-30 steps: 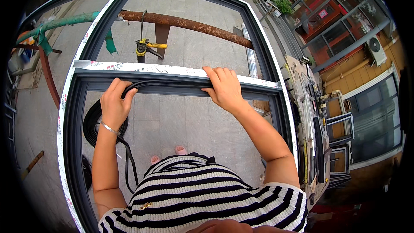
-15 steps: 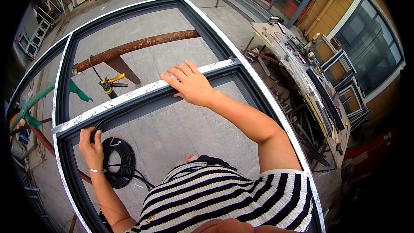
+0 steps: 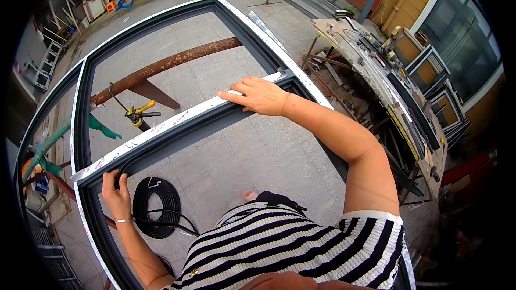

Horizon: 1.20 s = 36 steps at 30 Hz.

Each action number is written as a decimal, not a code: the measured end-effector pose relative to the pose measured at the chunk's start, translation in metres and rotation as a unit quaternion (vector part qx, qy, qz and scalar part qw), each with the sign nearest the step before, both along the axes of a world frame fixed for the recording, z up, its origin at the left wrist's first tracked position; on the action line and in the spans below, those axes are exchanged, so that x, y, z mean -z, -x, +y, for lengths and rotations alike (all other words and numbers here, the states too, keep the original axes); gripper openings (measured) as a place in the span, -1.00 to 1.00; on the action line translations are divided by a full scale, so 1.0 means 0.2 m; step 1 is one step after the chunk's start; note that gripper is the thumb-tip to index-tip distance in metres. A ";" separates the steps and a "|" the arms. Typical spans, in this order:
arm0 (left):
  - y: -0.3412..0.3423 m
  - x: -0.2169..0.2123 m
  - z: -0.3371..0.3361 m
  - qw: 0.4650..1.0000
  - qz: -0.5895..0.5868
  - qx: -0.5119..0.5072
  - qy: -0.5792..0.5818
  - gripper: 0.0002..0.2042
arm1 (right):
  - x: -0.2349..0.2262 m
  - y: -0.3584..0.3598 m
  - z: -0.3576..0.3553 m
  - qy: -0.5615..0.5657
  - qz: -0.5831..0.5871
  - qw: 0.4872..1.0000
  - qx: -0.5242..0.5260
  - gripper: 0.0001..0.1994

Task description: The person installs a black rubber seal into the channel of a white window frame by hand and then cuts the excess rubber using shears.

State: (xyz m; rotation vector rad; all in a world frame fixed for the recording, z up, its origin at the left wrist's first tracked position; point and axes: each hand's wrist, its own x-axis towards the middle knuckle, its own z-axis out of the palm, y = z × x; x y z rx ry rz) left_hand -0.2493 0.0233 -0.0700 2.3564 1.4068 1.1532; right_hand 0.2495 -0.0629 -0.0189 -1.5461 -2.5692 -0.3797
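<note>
Left hand (image 3: 116,198) pinching black strip (image 3: 122,166) at crossbar (image 3: 177,120) left end, right hand (image 3: 260,96) laid over crossbar nearer its right end, can't tell if gripping, coil (image 3: 172,204) showing through frame (image 3: 243,33) opening, cluttered surface (image 3: 371,83) off right

a large rectangular dark grey metal frame (image 3: 83,123) lies roughly flat, its outer faces covered with white film bearing small red print. bars divide it into open panels. one film-covered crossbar (image 3: 180,121) slants from its left side up toward the right. seen through the nearest panel, a thin black flexible strip (image 3: 173,204) is wound in a flat coil of many turns, with a loose length crossing it and trailing rightward. a slim black strand (image 3: 123,167) bends beside the crossbar's left end.
</note>
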 end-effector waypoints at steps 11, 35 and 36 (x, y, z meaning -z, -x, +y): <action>-0.10 -0.06 -0.03 0.992 0.088 0.088 -0.003 -0.76 | -0.19 -0.19 -0.06 0.035 -0.110 0.992 0.049 0.03; -0.48 0.03 -0.01 0.981 0.179 0.080 0.000 -0.75 | -0.06 -0.61 -0.12 0.149 0.410 0.805 0.403 -0.43; -0.49 0.02 -0.01 0.981 0.177 0.081 0.005 -0.75 | -0.06 -0.61 -0.11 0.147 0.413 0.804 0.401 -0.43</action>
